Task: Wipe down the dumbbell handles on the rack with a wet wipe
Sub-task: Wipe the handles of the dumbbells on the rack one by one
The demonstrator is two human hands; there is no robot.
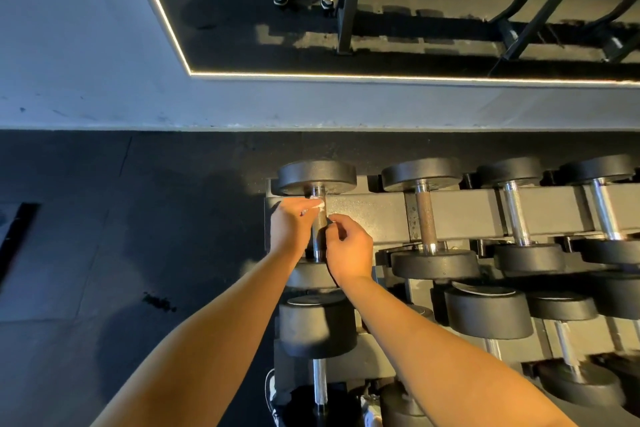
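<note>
1. Both forearms are reaching over the lower dumbbells toward the rack.
2. Ahead of them, the left hand is pinching the white wipe against the far end of the leftmost handle, likely for rubbing along it.
3. Just right of it, the right hand is curling its fingers at that handle, perhaps steadying it; whether it is actually gripping, I cannot tell.
4. Further right of that hand, other handles are waiting.

place: gym | dumbbells on rack | wall mirror | dark floor
</note>
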